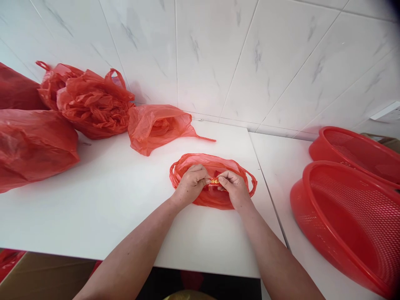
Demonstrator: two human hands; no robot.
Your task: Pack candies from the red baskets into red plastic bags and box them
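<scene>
A small red item with gold print is pinched between both my hands over an open red plastic bag that lies on the white table. My left hand grips its left end with closed fingers. My right hand grips its right end, fingers also closed. The bag's handles loop out at the right. What else is in the bag is hidden by my hands.
Several more red plastic bags lie at the back left against the tiled wall, one nearer the middle. Two red mesh baskets lean on the adjoining white surface at the right. A cardboard box sits below the table's front edge.
</scene>
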